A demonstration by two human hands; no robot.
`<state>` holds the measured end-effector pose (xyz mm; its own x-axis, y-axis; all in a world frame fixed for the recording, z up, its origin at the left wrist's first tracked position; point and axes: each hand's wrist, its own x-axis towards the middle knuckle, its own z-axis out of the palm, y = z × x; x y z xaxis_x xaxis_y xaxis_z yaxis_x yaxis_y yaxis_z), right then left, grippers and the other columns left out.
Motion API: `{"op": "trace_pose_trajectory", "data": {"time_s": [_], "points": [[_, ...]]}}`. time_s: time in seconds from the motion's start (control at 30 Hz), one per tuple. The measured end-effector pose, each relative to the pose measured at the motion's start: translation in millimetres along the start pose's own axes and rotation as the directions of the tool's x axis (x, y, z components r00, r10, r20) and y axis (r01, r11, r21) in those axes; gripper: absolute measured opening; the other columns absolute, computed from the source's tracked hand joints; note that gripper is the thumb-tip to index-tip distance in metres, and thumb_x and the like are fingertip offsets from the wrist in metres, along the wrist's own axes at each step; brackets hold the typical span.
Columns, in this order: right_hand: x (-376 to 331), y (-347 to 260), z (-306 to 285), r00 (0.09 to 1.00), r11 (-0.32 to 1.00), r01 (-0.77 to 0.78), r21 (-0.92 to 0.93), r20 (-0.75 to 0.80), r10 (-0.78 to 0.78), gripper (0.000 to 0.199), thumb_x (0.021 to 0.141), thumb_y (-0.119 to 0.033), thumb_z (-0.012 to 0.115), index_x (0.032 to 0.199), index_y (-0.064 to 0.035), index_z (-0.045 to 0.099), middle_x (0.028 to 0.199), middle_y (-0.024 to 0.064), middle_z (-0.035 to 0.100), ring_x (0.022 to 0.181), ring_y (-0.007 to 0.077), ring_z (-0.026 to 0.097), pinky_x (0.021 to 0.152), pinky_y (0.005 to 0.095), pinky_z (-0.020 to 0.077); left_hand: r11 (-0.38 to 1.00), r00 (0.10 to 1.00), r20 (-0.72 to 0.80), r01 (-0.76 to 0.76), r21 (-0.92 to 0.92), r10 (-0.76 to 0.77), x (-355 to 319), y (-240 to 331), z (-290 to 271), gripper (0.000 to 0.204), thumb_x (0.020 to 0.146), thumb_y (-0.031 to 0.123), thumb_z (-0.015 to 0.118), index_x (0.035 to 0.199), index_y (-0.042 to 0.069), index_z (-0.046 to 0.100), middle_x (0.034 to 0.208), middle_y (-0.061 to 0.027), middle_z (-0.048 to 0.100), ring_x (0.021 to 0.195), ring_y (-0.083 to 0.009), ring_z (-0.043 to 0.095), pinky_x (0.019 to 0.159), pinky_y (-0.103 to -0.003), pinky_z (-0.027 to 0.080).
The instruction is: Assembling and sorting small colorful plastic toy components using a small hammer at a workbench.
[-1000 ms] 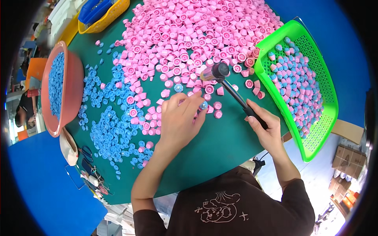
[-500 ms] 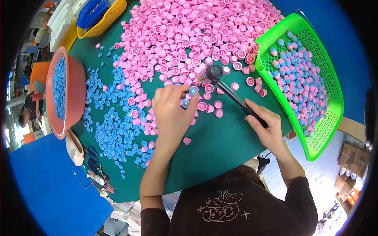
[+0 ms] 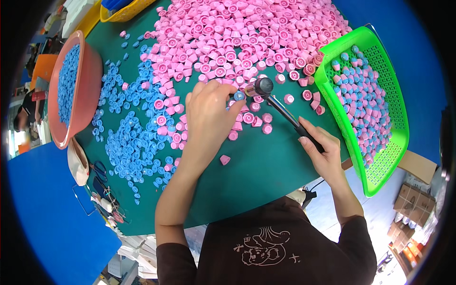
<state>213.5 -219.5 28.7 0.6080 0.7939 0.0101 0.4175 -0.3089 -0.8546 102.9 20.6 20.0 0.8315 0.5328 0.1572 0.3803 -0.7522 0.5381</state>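
Observation:
My left hand (image 3: 208,114) has its thumb and forefinger closed around a small blue-capped piece (image 3: 239,96), with a shiny dot on its top; the lower part of it is hidden. The fingers wrap my right hand (image 3: 325,151) round the black grip of a hammer (image 3: 284,112). Its round black head lies just right of the blue-capped piece, with a small gap visible between them. Loose pink cup-shaped pieces (image 3: 248,118) lie under and around both. Left of my left hand spreads a heap of small blue caps (image 3: 130,147).
A large pile of pink cups (image 3: 223,38) covers the table's far side. At the right stands a green basket (image 3: 368,185) of joined blue-and-pink pieces. A salmon-coloured basin (image 3: 88,85) of blue caps is at the left, with scissors (image 3: 99,168) and a pouch (image 3: 78,161) nearby.
The view has shifted slightly. Two blue-capped pieces showed by my left hand; now one shows, between thumb and forefinger. The hammer head has come a little nearer my left hand's fingertips.

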Motion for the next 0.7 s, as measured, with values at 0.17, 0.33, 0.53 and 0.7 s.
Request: {"op": "trace_pose_trajectory", "data": {"time_s": [0.17, 0.33, 0.53, 0.7], "points": [[0, -2, 0, 1.000, 1.000, -0.010, -0.029, 0.027, 0.011, 0.040, 0.088, -0.010, 0.067, 0.127, -0.0024, 0.061, 0.073, 0.0036, 0.056, 0.066, 0.0112, 0.048, 0.060, 0.0241, 0.0380, 0.998, 0.999, -0.002, -0.045, -0.033, 0.045, 1, -2, -2, 0.027, 0.064, 0.015, 0.083, 0.086, 0.006, 0.072, 0.074, -0.0050, 0.062, 0.073, -0.0223, 0.055, 0.065, -0.037, 0.042], [3, -9, -3, 0.999, 0.999, 0.007, -0.050, 0.035, -0.005, 0.040, 0.089, -0.009, 0.066, 0.128, -0.0023, 0.060, 0.075, 0.0041, 0.057, 0.066, 0.0110, 0.050, 0.060, 0.0241, 0.0385, 1.000, 1.000, 0.005, -0.010, -0.029, 0.011, -2, -5, -4, 0.028, 0.063, 0.016, 0.083, 0.088, 0.006, 0.072, 0.074, -0.0052, 0.062, 0.074, -0.0228, 0.056, 0.066, -0.037, 0.043], [0, -14, 1, 0.983, 0.981, 0.178, -0.081, -0.036, -0.182, 0.040, 0.088, -0.004, 0.065, 0.128, -0.0018, 0.060, 0.075, 0.0056, 0.057, 0.064, 0.0121, 0.049, 0.059, 0.0257, 0.0394, 0.992, 0.997, -0.081, -0.003, -0.128, -0.007, -11, -10, -24, 0.030, 0.066, 0.016, 0.083, 0.092, 0.006, 0.073, 0.075, -0.0036, 0.062, 0.072, -0.0200, 0.056, 0.065, -0.034, 0.043], [5, -25, 7, 0.994, 0.979, 0.104, -0.177, 0.043, -0.097, 0.041, 0.087, 0.002, 0.063, 0.128, -0.0028, 0.060, 0.073, 0.0077, 0.053, 0.063, 0.0145, 0.048, 0.059, 0.0269, 0.0395, 0.971, 0.955, -0.221, 0.159, -0.176, -0.197, -41, -41, -78, 0.025, 0.072, 0.017, 0.081, 0.093, 0.006, 0.073, 0.074, -0.0049, 0.062, 0.070, -0.0169, 0.055, 0.064, -0.030, 0.042]]}}
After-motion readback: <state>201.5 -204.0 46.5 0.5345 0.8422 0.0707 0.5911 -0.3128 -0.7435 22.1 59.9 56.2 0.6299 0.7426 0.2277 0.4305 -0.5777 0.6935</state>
